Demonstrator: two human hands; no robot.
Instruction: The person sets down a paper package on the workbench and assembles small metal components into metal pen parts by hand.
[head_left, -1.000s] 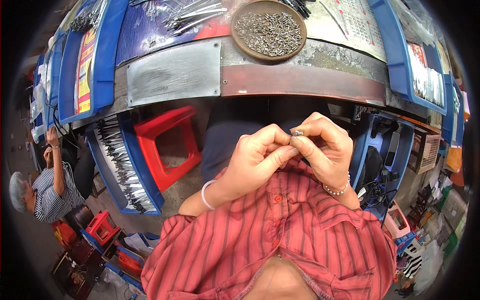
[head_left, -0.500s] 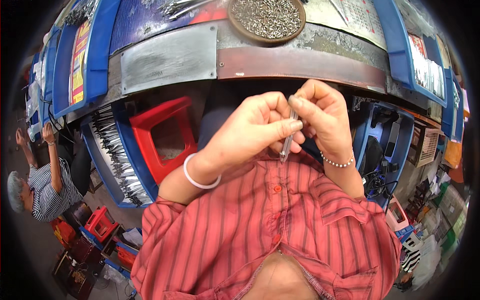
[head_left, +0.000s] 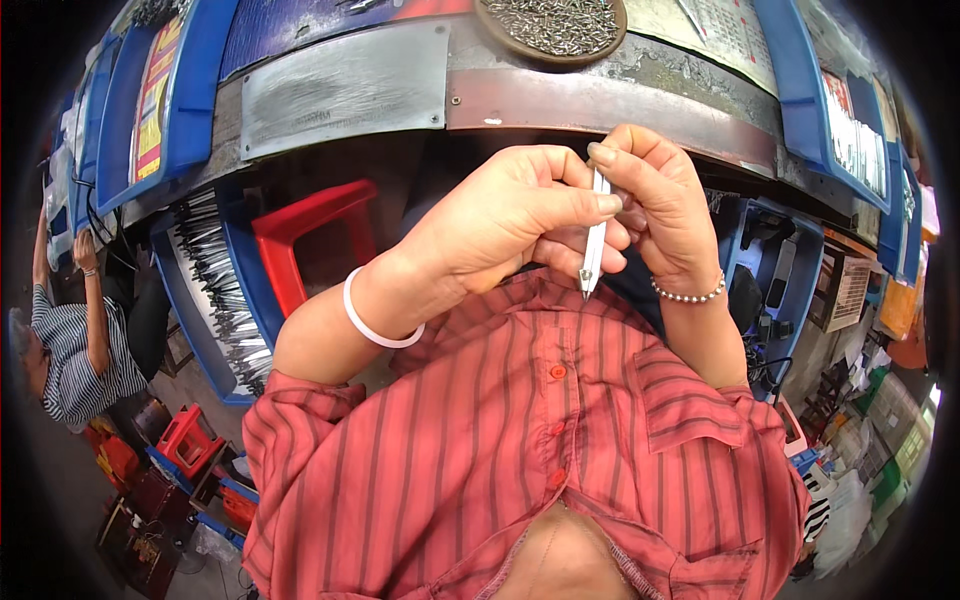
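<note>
Both of my hands are raised in front of my chest, close to the bench edge. My left hand (head_left: 530, 215) is closed around a slim silver metal piece (head_left: 594, 245), its thumb pressed along the side. The piece is held nearly upright in the picture, its narrow pointed tip toward my body. At its far end my right hand (head_left: 662, 195) is closed in a pinch, thumb against forefinger. Whether those fingertips hold another tiny part as well is hidden.
On the bench stands a round bowl (head_left: 500, 40) of small metal pins or screws, beside a bare metal plate (head_left: 345, 90). A blue bin (head_left: 262, 290) of similar slim pieces and a red stool (head_left: 285, 255) are at left; another blue bin (head_left: 800, 300) is at right. A person (head_left: 85, 350) sits far left.
My hands and the silver piece have shifted slightly right and away from my body. The piece has turned, showing a brighter, broader face. The bench sits higher in view.
</note>
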